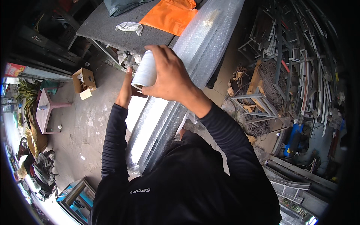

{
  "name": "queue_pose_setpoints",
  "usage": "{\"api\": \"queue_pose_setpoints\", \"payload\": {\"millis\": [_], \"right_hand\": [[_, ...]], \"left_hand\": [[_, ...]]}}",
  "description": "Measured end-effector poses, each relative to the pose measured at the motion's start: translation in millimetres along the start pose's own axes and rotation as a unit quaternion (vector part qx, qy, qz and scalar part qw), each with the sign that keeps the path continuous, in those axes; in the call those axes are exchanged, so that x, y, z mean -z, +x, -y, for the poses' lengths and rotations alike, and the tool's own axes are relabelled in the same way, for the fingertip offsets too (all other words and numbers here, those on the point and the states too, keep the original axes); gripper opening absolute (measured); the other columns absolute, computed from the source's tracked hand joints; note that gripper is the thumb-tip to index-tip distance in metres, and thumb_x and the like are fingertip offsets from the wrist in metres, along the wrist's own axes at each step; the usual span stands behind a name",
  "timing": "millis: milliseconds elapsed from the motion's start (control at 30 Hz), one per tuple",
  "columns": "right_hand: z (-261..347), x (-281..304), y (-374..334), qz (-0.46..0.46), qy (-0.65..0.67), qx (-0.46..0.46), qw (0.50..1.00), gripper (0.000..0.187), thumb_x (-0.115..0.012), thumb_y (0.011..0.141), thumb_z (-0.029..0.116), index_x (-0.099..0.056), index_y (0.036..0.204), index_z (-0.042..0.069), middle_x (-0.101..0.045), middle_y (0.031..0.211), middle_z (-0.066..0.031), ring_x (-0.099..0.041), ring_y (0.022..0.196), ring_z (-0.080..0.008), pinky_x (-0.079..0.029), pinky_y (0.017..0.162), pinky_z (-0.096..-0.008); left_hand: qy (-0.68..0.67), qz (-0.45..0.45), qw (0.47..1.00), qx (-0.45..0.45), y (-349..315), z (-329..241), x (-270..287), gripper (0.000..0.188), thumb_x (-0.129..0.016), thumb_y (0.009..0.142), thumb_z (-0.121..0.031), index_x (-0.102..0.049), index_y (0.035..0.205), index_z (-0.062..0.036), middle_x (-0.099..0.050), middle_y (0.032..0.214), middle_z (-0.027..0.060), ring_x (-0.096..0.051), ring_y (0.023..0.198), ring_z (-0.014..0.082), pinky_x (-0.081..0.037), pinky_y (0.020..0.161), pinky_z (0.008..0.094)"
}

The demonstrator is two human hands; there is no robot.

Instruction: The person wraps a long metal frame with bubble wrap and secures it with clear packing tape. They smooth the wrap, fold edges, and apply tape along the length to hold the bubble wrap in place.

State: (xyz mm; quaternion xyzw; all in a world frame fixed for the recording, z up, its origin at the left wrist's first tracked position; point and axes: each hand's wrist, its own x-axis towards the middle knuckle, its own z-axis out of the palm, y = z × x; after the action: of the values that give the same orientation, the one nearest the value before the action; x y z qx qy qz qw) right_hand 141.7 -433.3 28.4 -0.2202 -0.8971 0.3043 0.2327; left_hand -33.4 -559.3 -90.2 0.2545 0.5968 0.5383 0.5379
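Note:
My right hand (168, 77) is closed around a roll of whitish plastic film (145, 71), thumb at its near end and fingers over its far end. The roll is tilted above a long bundle wrapped in clear bubble wrap (210, 28). Just left of the roll is my left hand (125, 90), its thumb pointing up and its other fingers reaching under the roll, partly hidden. Thumb and fingers stand apart there; whether they touch the roll is unclear. The bundle slants from the far right down to my body, its far part on a grey-covered table (112, 22).
An orange plastic bag (168, 17) and a crumpled white piece (129, 27) lie on the table. An open cardboard box (84, 80) and a pinkish table (48, 108) stand left. Coiled cable (270, 80), metal frames and long profiles (318, 67) crowd the right side.

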Motion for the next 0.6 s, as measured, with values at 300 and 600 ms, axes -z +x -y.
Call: {"api": "queue_pose_setpoints", "payload": {"millis": [300, 600], "right_hand": [[-91.1, 23.3, -230.3, -0.032, -0.017, -0.242, 0.970, 0.112, -0.100, 0.061, 0.013, -0.048, 0.160, 0.004, -0.057, 0.148, -0.0241, -0.059, 0.141, -0.0495, -0.053, 0.117, -0.0565], [-245.2, -299.8, -246.4, -0.029, 0.833, -0.257, 0.489, 0.054, -0.056, 0.119, 0.036, -0.050, 0.162, 0.003, -0.066, 0.153, -0.0173, -0.064, 0.141, -0.0336, -0.053, 0.120, -0.0511]], "left_hand": [[-0.013, 0.084, 0.995, 0.058, 5.8, 65.4, -30.1, 0.083, -0.060, 0.116, -0.067, -0.067, 0.154, 0.0057, -0.077, 0.137, 0.0228, -0.076, 0.121, 0.0270, -0.060, 0.107, 0.0359], [0.009, 0.045, 0.988, 0.149, -21.9, 57.5, -20.3, 0.085, -0.059, 0.117, -0.066, -0.056, 0.165, 0.0042, -0.068, 0.154, 0.0217, -0.067, 0.137, 0.0267, -0.052, 0.117, 0.0354]]}}
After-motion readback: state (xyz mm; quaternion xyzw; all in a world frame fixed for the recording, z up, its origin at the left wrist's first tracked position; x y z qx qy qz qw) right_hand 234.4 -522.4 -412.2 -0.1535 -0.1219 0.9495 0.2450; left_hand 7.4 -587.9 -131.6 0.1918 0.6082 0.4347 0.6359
